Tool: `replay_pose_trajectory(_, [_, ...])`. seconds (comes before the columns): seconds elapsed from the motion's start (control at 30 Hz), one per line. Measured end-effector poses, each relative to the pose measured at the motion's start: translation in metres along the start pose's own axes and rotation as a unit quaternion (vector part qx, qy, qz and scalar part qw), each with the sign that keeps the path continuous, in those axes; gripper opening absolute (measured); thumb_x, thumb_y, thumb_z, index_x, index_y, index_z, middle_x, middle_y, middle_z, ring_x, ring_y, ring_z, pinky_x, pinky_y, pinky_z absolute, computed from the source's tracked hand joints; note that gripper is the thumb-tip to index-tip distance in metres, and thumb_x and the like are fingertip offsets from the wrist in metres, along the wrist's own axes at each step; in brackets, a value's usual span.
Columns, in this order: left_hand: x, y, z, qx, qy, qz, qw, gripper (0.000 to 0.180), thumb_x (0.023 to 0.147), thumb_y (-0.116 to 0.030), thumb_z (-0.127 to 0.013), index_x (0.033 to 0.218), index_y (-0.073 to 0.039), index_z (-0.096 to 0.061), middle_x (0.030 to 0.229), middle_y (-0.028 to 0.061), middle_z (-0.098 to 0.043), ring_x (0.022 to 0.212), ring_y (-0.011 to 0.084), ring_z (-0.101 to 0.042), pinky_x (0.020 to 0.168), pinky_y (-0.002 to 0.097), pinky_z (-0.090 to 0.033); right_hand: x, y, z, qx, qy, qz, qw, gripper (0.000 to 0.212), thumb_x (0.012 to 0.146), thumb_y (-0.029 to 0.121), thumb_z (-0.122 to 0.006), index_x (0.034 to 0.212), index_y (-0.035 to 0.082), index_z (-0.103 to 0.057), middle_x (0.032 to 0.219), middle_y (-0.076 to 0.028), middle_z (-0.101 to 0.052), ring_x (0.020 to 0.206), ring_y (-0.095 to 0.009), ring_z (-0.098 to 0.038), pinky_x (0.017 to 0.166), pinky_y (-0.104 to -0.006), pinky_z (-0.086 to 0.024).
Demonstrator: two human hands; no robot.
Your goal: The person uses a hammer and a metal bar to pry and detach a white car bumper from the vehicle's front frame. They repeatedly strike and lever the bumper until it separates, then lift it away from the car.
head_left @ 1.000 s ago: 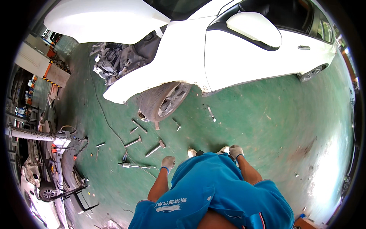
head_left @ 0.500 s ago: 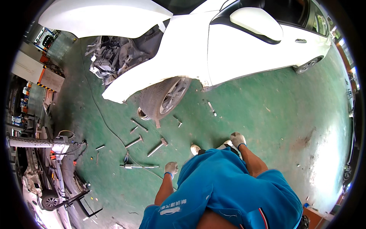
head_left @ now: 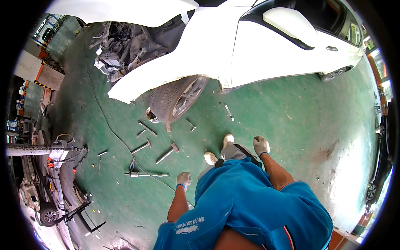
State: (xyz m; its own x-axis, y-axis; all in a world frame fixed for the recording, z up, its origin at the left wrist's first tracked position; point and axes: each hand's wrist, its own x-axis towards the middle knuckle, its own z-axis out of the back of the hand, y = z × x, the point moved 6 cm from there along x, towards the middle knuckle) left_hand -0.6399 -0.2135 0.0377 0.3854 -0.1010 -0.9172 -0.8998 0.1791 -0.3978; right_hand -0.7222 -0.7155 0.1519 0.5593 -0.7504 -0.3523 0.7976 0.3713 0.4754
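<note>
My left hand point(head_left: 183, 179), in a pale work glove, hangs at my left side with its fingers curled in. My right hand point(head_left: 261, 145), gloved the same way, is held out on my right above the floor, closed like a fist. Nothing shows in either hand. Ahead of me stands a white car point(head_left: 208, 46) with its front end stripped and its front wheel point(head_left: 179, 98) turned. A hammer point(head_left: 168, 153) lies on the green floor, nearest my left hand among the tools. Beside it are another hammer point(head_left: 141, 146) and a long metal rod tool point(head_left: 146, 174).
A thin cable point(head_left: 110, 125) snakes across the floor on my left. A smaller tool point(head_left: 191, 125) and a slim metal piece point(head_left: 229, 113) lie near the wheel. On the far left is a frame with chains point(head_left: 79, 156). My shoes point(head_left: 210, 158) stand on the floor.
The car and floor tools sit a little higher and mostly further left in view. My shoes show more fully, one further forward. Both hands stay near my sides, still curled.
</note>
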Motion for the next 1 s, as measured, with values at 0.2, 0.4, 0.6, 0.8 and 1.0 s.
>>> replay_pose_trajectory(0.2, [-0.001, -0.017, 0.0, -0.069, -0.011, -0.01, 0.998, 0.023, 0.091, -0.014, -0.055, 0.071, -0.013, -0.045, 0.062, -0.0005, -0.042, 0.046, 0.01, -0.041, 0.041, 0.0275, -0.028, 0.017, 0.01, -0.027, -0.047, 0.07, -0.027, 0.996, 0.035, 0.09, 0.033, -0.057, 0.11, 0.01, -0.074, 0.109, -0.02, -0.073, 0.107, -0.038, -0.068, 0.094, -0.0455, -0.053])
replay_pose_trajectory(0.4, [-0.011, -0.042, 0.009, 0.004, -0.072, -0.081, 0.994, 0.023, 0.092, -0.014, -0.057, 0.072, -0.012, -0.045, 0.065, -0.0001, -0.044, 0.051, 0.0099, -0.043, 0.045, 0.0269, -0.03, 0.071, 0.065, -0.086, -0.054, 0.151, -0.005, 0.987, 0.037, 0.088, 0.033, -0.057, 0.111, 0.008, -0.074, 0.112, -0.022, -0.072, 0.111, -0.037, -0.067, 0.097, -0.0448, -0.051])
replay_pose_trajectory(0.6, [0.007, -0.075, 0.052, 0.163, -0.076, -0.248, 0.952, 0.013, 0.092, -0.016, -0.061, 0.081, -0.009, -0.057, 0.072, 0.0017, -0.053, 0.058, 0.0122, -0.052, 0.047, 0.0268, -0.038, 0.145, 0.19, -0.142, -0.039, 0.271, 0.118, 0.955, 0.04, 0.083, 0.029, -0.059, 0.11, 0.003, -0.073, 0.093, -0.017, -0.076, 0.082, -0.03, -0.074, 0.077, -0.0411, -0.058])
replay_pose_trajectory(0.8, [-0.017, -0.152, 0.05, -0.155, -0.167, -0.07, 0.971, 0.005, 0.093, -0.013, -0.06, 0.093, -0.008, -0.061, 0.077, 0.0027, -0.057, 0.064, 0.0124, -0.056, 0.05, 0.0258, -0.041, 0.171, 0.286, -0.189, 0.013, 0.314, 0.144, 0.939, 0.033, 0.085, 0.028, -0.064, 0.101, 0.002, -0.073, 0.081, -0.013, -0.073, 0.07, -0.024, -0.071, 0.067, -0.0382, -0.057])
replay_pose_trajectory(1.0, [-0.044, -0.188, 0.04, -0.122, -0.231, -0.138, 0.955, 0.027, 0.09, -0.016, -0.063, 0.109, 0.003, -0.065, 0.087, 0.0063, -0.065, 0.068, 0.0138, -0.061, 0.059, 0.028, -0.049, 0.139, 0.377, -0.229, 0.181, 0.473, 0.089, 0.858, 0.024, 0.088, 0.022, -0.062, 0.092, 0.0, -0.069, 0.069, -0.009, -0.065, 0.057, -0.017, -0.063, 0.055, -0.0363, -0.052])
